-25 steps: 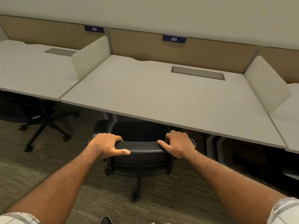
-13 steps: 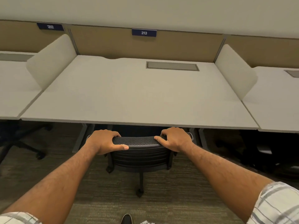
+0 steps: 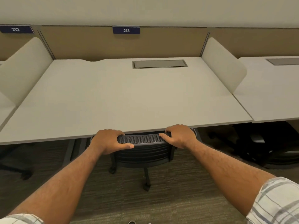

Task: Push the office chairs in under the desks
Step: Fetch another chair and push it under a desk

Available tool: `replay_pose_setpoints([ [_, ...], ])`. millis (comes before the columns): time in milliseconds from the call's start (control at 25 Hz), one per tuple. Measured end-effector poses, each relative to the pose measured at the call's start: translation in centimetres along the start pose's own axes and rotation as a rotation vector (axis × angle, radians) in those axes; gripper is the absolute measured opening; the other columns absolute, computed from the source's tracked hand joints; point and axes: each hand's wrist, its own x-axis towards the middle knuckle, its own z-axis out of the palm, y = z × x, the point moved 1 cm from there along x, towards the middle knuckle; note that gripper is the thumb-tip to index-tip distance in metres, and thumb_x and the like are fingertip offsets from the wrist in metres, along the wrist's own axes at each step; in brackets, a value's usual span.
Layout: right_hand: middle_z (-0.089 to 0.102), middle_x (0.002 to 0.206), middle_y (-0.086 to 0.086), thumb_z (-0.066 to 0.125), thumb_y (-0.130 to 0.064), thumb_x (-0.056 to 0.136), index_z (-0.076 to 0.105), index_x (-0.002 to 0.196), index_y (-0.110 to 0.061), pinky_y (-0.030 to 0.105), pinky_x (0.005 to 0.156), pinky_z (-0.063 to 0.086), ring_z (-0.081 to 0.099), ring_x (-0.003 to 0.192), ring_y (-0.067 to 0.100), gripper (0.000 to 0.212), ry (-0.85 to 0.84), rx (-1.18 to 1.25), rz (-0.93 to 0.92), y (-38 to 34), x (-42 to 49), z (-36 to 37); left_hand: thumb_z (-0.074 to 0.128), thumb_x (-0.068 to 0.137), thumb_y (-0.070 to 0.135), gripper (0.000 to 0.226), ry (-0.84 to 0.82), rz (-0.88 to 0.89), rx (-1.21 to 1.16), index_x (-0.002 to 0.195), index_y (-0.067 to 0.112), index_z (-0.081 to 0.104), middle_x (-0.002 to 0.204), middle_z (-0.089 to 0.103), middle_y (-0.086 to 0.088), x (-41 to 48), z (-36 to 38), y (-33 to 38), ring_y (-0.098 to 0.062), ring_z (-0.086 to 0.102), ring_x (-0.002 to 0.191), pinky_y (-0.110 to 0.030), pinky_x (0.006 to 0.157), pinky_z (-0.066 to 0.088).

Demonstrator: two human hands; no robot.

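under my left hand (image 3: pixel 110 140) and right hand (image 3: pixel 179 135) the chair back (image 3: pixel 142 143) is black perforated mesh, rough-looking, over matt ribbed plastic. the desk top (image 3: pixel 123 97) is smooth, matt off-white laminate with a dull grey metal-looking hatch (image 3: pixel 159 64). the back panel (image 3: pixel 169 42) looks like tan cloth. the carpet (image 3: pixel 169 196) is coarse and streaky. my sleeve (image 3: pixel 278 202) is woven plaid cloth.

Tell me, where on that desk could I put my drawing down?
Almost anywhere: desk 213 is bare from the left divider to the right divider. Only the grey hatch breaks it, near the back. The front edge is busy, where both hands hold the chair back.
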Motion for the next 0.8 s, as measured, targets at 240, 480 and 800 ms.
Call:
replay_pose_setpoints([
  [240,0.069,0.083,-0.004,0.025,-0.071,0.094,0.068,0.089,-0.024,0.040,0.076,0.055,0.062,0.076,0.017,0.064,0.012,-0.012,0.014,1.6,1.4,-0.6,0.024,0.054,0.111,0.103,-0.014,0.008,-0.005,0.111,0.036,0.067,0.096,0.070,0.016,2.0,0.2,0.7,-0.009,0.061,0.086,-0.029,0.072,0.049],
  [480,0.067,0.078,-0.003,0.032,-0.048,0.105,0.064,0.078,-0.020,0.043,0.085,0.051,0.060,0.073,0.019,0.050,0.070,-0.072,0.060,2.1,1.1,-0.5,0.023,0.054,0.111,0.105,-0.032,0.003,0.002,0.112,0.036,0.067,0.101,0.071,0.013,2.5,0.5,1.2,-0.012,0.063,0.089,-0.034,0.076,0.052],
  [800,0.036,0.164,0.004,0.036,-0.061,0.104,0.047,0.151,-0.023,0.049,0.125,0.016,0.024,0.154,0.023,0.062,0.186,0.135,0.260,0.8,-2.4,0.9,0.023,0.066,0.105,0.099,-0.003,0.050,-0.035,0.125,0.035,0.062,0.111,0.070,0.014,1.9,0.5,2.2,-0.011,0.064,0.097,-0.035,0.084,0.054],
])
